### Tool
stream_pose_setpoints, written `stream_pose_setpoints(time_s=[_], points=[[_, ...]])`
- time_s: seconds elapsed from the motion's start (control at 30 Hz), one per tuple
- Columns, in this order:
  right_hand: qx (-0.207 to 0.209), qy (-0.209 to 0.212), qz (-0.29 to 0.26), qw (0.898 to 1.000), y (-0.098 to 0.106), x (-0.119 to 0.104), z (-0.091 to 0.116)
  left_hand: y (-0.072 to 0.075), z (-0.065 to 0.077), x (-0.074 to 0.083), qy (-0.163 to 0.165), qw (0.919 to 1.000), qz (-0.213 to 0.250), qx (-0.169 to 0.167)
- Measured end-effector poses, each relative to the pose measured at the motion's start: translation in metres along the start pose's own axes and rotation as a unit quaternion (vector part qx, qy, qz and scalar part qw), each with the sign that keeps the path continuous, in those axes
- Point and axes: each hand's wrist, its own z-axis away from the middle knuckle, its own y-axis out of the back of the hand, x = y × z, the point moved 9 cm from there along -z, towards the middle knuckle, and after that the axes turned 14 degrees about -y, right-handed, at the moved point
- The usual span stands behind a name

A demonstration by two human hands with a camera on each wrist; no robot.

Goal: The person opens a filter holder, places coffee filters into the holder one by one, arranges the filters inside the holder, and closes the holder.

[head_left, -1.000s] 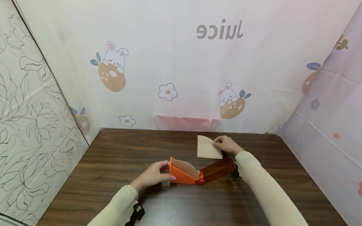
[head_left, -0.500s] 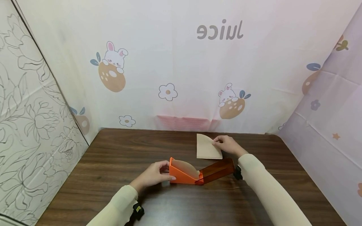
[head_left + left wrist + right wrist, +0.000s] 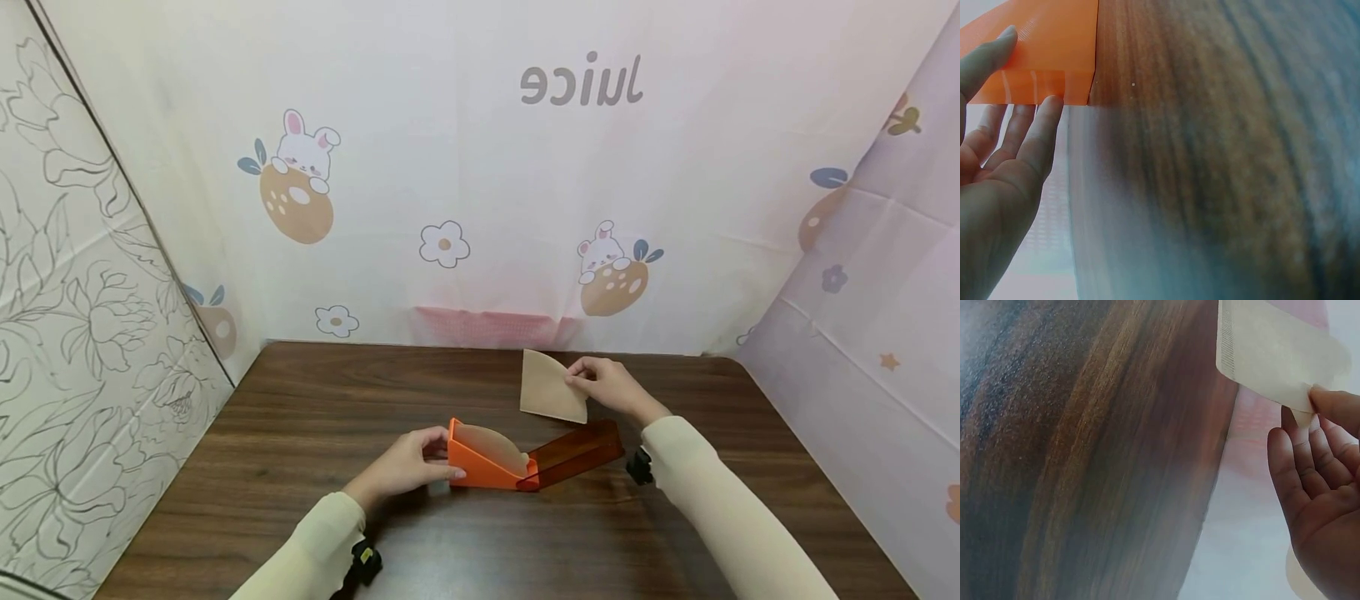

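My left hand (image 3: 408, 461) holds the tall end of an orange filter holder (image 3: 480, 462), thumb on its near side and fingers at the end wall. In the left wrist view the thumb and fingertips lie against the orange plastic (image 3: 1054, 44). Tan paper filters (image 3: 491, 443) stand inside the holder. Its see-through brown lid (image 3: 577, 454) is swung open to the right. Behind the lid, my right hand (image 3: 607, 385) pinches a tan coffee filter (image 3: 551, 387) by its curved edge. The right wrist view shows the filter (image 3: 1272, 356) between thumb and fingers, with a crimped seam along one side.
Everything is over a dark wood-grain table (image 3: 337, 392). A printed curtain (image 3: 510, 167) hangs along the table's back edge, and more patterned cloth (image 3: 97, 275) closes off the left and right sides.
The coffee filter has risen slightly and tilted in my right hand. The right wrist and sleeve have shifted a little to the right. My left hand and the holder stay put.
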Motion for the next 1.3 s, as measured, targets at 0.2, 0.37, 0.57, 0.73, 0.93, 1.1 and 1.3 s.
stream_pose_setpoints(time_s=[0.2, 0.37, 0.57, 0.73, 0.93, 1.1, 1.3], points=[[0.000, 0.006, 0.001, 1.000, 0.001, -0.005, 0.005, 0.000, 0.001, 0.000, -0.004, 1.0000, 0.007, 0.003], [0.003, 0.020, 0.012, 1.000, 0.002, -0.011, 0.010, -0.001, 0.001, 0.002, -0.007, 0.9999, 0.007, 0.003], [0.004, 0.025, 0.015, 1.000, 0.004, -0.014, 0.016, -0.001, 0.002, 0.003, -0.010, 0.9999, 0.007, 0.003], [0.006, 0.028, 0.014, 0.999, 0.007, -0.017, 0.020, -0.001, 0.002, 0.003, -0.007, 0.9999, 0.009, 0.004], [0.020, 0.046, 0.007, 0.999, 0.015, -0.023, 0.027, -0.002, 0.002, 0.002, -0.006, 1.0000, 0.005, 0.001], [0.021, 0.055, 0.002, 0.998, 0.020, -0.027, 0.032, -0.001, 0.002, 0.001, -0.006, 1.0000, 0.001, 0.003], [0.025, 0.063, 0.003, 0.998, 0.027, -0.034, 0.038, -0.002, 0.001, 0.001, -0.007, 1.0000, 0.002, 0.003]])
